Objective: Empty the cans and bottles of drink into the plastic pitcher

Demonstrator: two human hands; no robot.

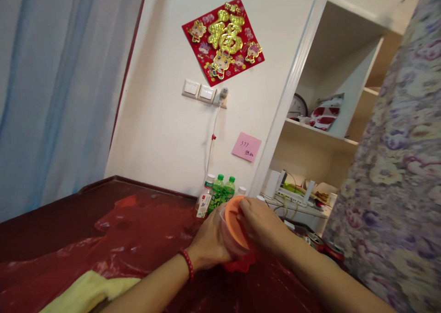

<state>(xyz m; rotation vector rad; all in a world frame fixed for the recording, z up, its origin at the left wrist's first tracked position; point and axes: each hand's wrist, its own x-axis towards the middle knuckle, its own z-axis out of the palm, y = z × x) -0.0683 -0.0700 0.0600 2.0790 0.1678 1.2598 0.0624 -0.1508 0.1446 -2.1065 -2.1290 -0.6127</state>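
My left hand (214, 237), with a red bead bracelet at the wrist, is closed around the side of a see-through pinkish container (228, 239). An orange round lid (237, 226) sits at the container's mouth, tilted toward me. My right hand (259, 217) grips the lid's upper right edge with bent fingers, some of them hidden. Below the container shows a red, wavy-edged piece (240, 263); whether it is joined to the container I cannot tell.
Beyond my hands stand green-capped bottles (217, 191) and a small carton (204, 205). A yellow cloth (87, 291) lies at the left on the dark red table (138, 230). Shelves (320, 134) and a flowered curtain (399, 175) are at the right.
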